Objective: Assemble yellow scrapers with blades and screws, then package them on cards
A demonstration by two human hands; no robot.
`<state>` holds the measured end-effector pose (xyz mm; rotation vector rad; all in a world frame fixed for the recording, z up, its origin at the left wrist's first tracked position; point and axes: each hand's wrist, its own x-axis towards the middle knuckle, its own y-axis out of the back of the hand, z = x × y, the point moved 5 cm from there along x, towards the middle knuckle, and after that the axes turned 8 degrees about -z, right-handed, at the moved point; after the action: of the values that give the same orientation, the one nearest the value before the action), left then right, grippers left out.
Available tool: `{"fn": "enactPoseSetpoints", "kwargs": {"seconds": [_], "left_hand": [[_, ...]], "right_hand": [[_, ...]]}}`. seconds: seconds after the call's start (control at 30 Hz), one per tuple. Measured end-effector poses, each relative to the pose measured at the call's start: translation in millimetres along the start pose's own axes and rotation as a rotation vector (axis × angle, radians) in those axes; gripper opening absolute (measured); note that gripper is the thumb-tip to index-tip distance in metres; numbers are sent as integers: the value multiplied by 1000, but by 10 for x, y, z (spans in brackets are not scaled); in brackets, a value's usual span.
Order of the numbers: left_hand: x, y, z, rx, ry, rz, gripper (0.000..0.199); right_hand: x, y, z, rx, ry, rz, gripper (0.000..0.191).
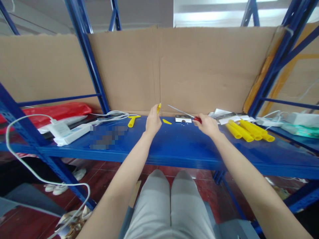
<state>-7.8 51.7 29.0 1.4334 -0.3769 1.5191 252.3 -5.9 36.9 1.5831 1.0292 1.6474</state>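
My left hand is closed around a small yellow plastic piece, whose tip shows above the fingers; the rest is hidden. My right hand grips a screwdriver by its red handle, the long thin metal shaft pointing left and up toward my left hand. Shaft tip and yellow piece are apart. Between the hands a flat yellow piece lies on the blue shelf. Behind it, a small black-and-white packet rests near the cardboard.
Several yellow tubes lie right of my right hand, beside papers. At left are a yellow T-shaped part, a white power strip, coiled white cable and a red bag. Cardboard stands behind; blue posts flank it.
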Motion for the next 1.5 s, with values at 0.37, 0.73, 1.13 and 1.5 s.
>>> {"fn": "enactPoseSetpoints", "kwargs": {"seconds": [0.37,0.73,1.13,1.5], "left_hand": [[-61,-177,159,70,-50,-362,51],[-252,-514,231,229,-66,-788,41],[-243,-456,328,364,-19,-918,39],[-190,-257,288,355,200,-951,36]], "right_hand": [[-6,-127,311,-42,-389,-271,32],[-29,-273,504,-57,-493,-364,35],[-57,-344,482,-1,-568,-525,47],[-68,-294,449,-8,-553,-533,52]]}}
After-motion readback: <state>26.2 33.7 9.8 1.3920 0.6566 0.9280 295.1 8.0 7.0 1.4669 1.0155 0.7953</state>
